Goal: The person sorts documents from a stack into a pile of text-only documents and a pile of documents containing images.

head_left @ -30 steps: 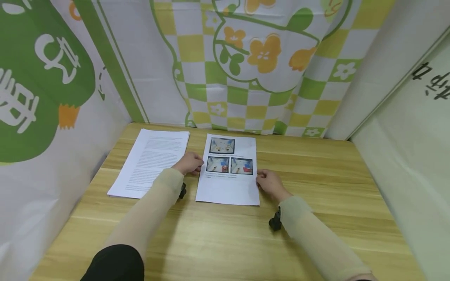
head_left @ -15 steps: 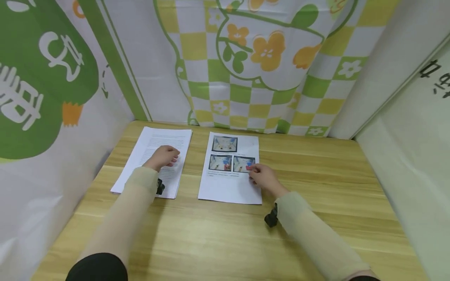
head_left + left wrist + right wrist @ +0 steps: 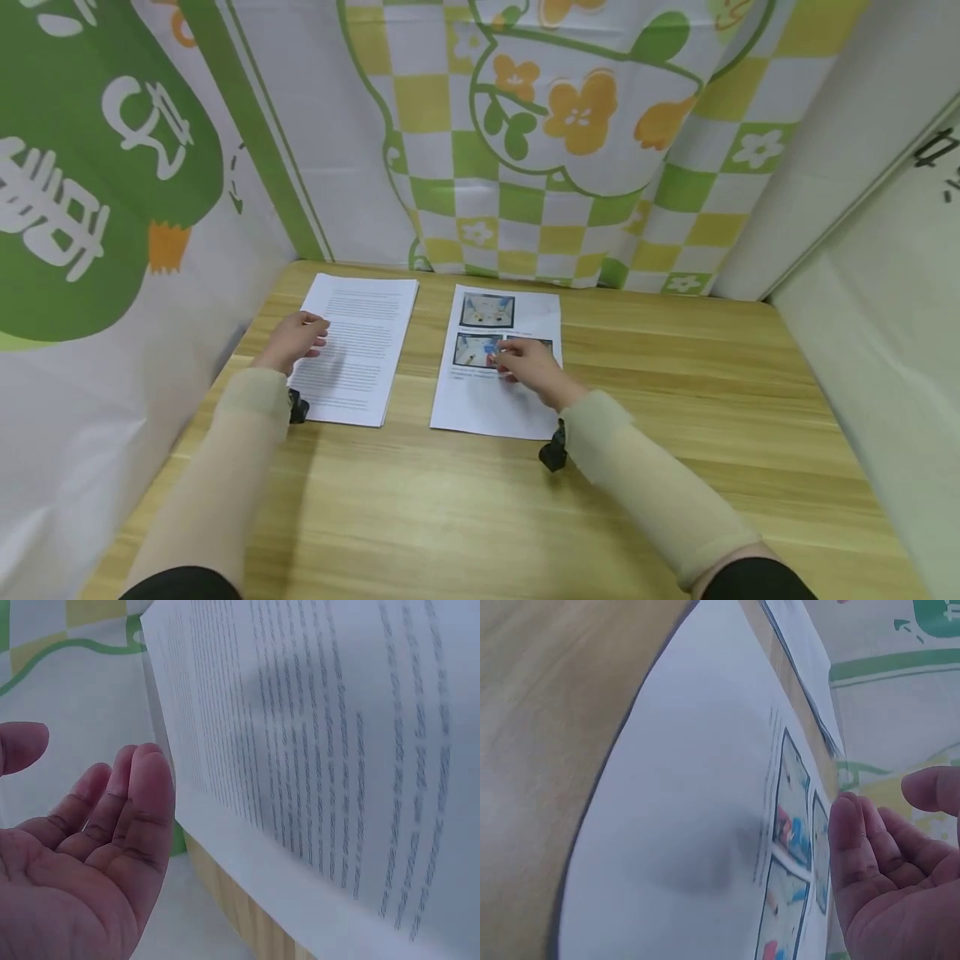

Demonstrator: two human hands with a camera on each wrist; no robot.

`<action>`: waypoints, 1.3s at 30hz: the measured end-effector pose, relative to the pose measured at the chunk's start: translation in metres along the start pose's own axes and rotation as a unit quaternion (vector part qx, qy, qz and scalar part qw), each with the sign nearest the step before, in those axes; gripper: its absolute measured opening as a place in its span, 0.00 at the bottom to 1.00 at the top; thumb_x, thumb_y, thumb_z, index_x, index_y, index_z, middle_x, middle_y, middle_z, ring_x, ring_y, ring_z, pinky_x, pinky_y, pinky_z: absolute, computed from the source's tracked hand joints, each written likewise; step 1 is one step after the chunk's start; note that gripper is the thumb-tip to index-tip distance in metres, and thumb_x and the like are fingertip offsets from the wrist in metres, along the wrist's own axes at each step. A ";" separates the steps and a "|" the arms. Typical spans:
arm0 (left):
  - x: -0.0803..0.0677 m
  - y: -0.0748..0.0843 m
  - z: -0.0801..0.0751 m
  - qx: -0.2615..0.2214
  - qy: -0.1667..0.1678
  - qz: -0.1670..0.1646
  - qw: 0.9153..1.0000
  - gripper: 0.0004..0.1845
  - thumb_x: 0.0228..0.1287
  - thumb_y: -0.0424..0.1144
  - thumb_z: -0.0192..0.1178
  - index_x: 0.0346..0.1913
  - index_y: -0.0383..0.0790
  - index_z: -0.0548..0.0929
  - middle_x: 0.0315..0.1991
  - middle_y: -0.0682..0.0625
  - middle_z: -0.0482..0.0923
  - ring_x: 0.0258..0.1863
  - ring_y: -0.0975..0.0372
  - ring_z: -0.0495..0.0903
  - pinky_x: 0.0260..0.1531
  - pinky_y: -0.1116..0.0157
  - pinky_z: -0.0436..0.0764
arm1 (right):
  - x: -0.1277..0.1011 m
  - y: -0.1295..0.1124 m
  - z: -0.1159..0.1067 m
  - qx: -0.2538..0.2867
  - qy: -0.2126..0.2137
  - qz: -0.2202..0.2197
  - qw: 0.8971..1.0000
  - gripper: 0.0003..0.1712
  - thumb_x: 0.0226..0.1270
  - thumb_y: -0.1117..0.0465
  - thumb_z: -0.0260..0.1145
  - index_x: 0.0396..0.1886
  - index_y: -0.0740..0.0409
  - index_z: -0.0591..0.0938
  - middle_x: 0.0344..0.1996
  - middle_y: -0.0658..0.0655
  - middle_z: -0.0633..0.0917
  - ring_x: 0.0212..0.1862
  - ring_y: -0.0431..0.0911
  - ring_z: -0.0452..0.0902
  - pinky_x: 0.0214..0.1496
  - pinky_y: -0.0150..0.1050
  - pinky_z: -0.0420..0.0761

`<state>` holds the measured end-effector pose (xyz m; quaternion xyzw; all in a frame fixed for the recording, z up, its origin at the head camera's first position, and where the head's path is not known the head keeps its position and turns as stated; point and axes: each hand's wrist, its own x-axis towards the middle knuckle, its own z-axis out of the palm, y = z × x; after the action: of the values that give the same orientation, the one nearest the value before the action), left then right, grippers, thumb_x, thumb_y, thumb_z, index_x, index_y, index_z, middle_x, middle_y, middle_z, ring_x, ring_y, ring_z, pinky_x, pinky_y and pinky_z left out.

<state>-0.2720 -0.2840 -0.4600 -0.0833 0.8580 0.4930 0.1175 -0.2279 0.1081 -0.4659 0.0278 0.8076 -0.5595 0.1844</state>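
While your right hand hovers over the picture sheet, its fingers are loosely spread and hold nothing; the wrist view shows the palm lifted a little above the paper, over the two lower photos. Whether a fingertip touches the sheet cannot be told. That sheet lies flat on the wooden table, near the middle and toward the back. Your left hand is relaxed too, fingers gently bent and gripping nothing, at the left edge of the text pages. The wrist view shows those fingers just beside the paper's edge, apart from it. The text pages lie to the left of the picture sheet, with a strip of bare wood between them. Behind the table hangs a green and yellow checked cloth with orange flowers.
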 end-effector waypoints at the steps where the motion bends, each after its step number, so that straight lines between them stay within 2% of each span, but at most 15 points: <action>1: -0.001 -0.002 -0.002 0.000 0.005 -0.002 1.000 0.29 0.81 0.42 0.48 0.70 0.18 0.63 0.62 0.27 0.70 0.53 0.49 0.77 0.44 0.67 0.83 | 0.001 -0.003 0.003 0.000 -0.005 -0.001 1.000 0.24 0.79 0.63 0.58 0.68 0.70 0.75 0.52 0.67 0.84 0.51 0.54 0.83 0.56 0.47 0.84; 3: -0.003 -0.003 -0.006 -0.001 0.017 -0.006 1.000 0.29 0.81 0.42 0.48 0.70 0.18 0.63 0.63 0.26 0.69 0.56 0.47 0.76 0.45 0.67 0.83 | 0.004 -0.008 0.009 -0.004 -0.014 -0.007 1.000 0.24 0.79 0.62 0.58 0.68 0.70 0.75 0.53 0.67 0.84 0.51 0.54 0.83 0.57 0.48 0.84; 7: -0.005 -0.002 -0.010 -0.019 0.054 0.003 0.998 0.30 0.81 0.41 0.47 0.72 0.19 0.61 0.66 0.26 0.66 0.61 0.42 0.71 0.54 0.60 0.79 | 0.010 -0.018 0.017 0.007 -0.026 -0.019 0.999 0.24 0.79 0.61 0.59 0.68 0.70 0.75 0.56 0.69 0.82 0.55 0.57 0.82 0.58 0.49 0.83; 10: -0.006 0.000 -0.012 -0.033 0.101 0.015 0.994 0.30 0.80 0.40 0.48 0.73 0.20 0.62 0.66 0.28 0.66 0.61 0.44 0.70 0.57 0.57 0.74 | 0.013 -0.026 0.026 0.052 -0.032 -0.020 0.998 0.23 0.79 0.63 0.59 0.67 0.71 0.75 0.59 0.70 0.80 0.56 0.57 0.81 0.58 0.46 0.83; 13: -0.007 0.000 -0.016 -0.053 0.124 0.017 0.991 0.30 0.80 0.40 0.48 0.73 0.20 0.62 0.66 0.30 0.66 0.59 0.47 0.69 0.56 0.59 0.73 | 0.018 -0.032 0.039 0.123 -0.039 -0.007 0.992 0.22 0.79 0.65 0.60 0.66 0.73 0.75 0.60 0.71 0.79 0.55 0.54 0.82 0.56 0.41 0.84; 17: -0.005 -0.004 -0.024 -0.096 0.096 -0.003 0.991 0.31 0.80 0.41 0.46 0.73 0.20 0.59 0.69 0.30 0.63 0.63 0.44 0.68 0.63 0.52 0.73 | 0.025 -0.037 0.057 0.193 -0.047 0.020 0.980 0.22 0.79 0.66 0.60 0.66 0.74 0.74 0.62 0.72 0.78 0.51 0.50 0.82 0.50 0.34 0.85; 21: -0.003 -0.011 -0.031 -0.101 0.077 -0.027 0.992 0.30 0.80 0.42 0.46 0.72 0.21 0.60 0.67 0.31 0.64 0.64 0.43 0.67 0.66 0.51 0.72 | 0.032 -0.039 0.073 0.208 -0.047 0.031 0.976 0.21 0.80 0.66 0.59 0.66 0.74 0.74 0.62 0.74 0.78 0.55 0.55 0.82 0.49 0.34 0.85; 24: -0.002 -0.016 -0.037 -0.085 0.070 -0.046 0.993 0.31 0.80 0.43 0.46 0.73 0.22 0.59 0.67 0.31 0.64 0.65 0.43 0.67 0.63 0.54 0.73 | 0.034 -0.039 0.084 0.204 -0.048 0.031 0.977 0.21 0.80 0.66 0.58 0.66 0.74 0.74 0.60 0.74 0.79 0.58 0.59 0.81 0.53 0.38 0.85; 28: 0.002 -0.024 -0.039 -0.070 0.063 -0.066 0.993 0.31 0.81 0.43 0.46 0.75 0.22 0.58 0.70 0.30 0.63 0.67 0.42 0.66 0.61 0.57 0.73 | 0.037 -0.036 0.099 0.190 -0.042 0.031 0.980 0.18 0.79 0.67 0.58 0.62 0.75 0.76 0.50 0.70 0.83 0.45 0.52 0.84 0.55 0.43 0.85; 31: 0.007 -0.029 -0.040 -0.054 0.055 -0.075 0.994 0.31 0.81 0.42 0.46 0.75 0.21 0.59 0.72 0.28 0.62 0.69 0.42 0.65 0.66 0.54 0.71 | 0.038 -0.033 0.112 0.185 -0.030 0.037 0.982 0.15 0.77 0.68 0.59 0.57 0.75 0.79 0.40 0.63 0.83 0.36 0.44 0.80 0.51 0.41 0.86; 33: 0.009 -0.031 -0.041 -0.039 0.050 -0.081 0.995 0.31 0.81 0.42 0.46 0.74 0.21 0.60 0.73 0.28 0.61 0.70 0.41 0.64 0.70 0.51 0.68 | 0.039 -0.032 0.120 0.187 -0.026 0.041 0.981 0.14 0.77 0.68 0.59 0.55 0.75 0.79 0.37 0.60 0.83 0.33 0.42 0.79 0.48 0.38 0.86; 37: 0.010 -0.036 -0.043 0.001 0.046 -0.096 0.994 0.32 0.80 0.44 0.47 0.75 0.22 0.60 0.74 0.28 0.58 0.72 0.40 0.60 0.73 0.45 0.62 | 0.040 -0.030 0.134 0.190 -0.039 0.057 0.979 0.15 0.77 0.68 0.59 0.55 0.75 0.80 0.37 0.60 0.83 0.33 0.41 0.78 0.43 0.34 0.86; 39: 0.009 -0.039 -0.043 0.022 0.046 -0.104 0.993 0.33 0.80 0.45 0.47 0.75 0.22 0.60 0.75 0.28 0.57 0.73 0.39 0.58 0.73 0.43 0.60 | 0.040 -0.029 0.139 0.193 -0.054 0.068 0.977 0.15 0.77 0.68 0.59 0.57 0.74 0.80 0.38 0.60 0.82 0.34 0.42 0.78 0.45 0.34 0.86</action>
<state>-0.2759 -0.3413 -0.4736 -0.1920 0.8598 0.4551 0.1297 -0.2350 -0.0366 -0.4954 0.0877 0.6696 -0.6914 0.2568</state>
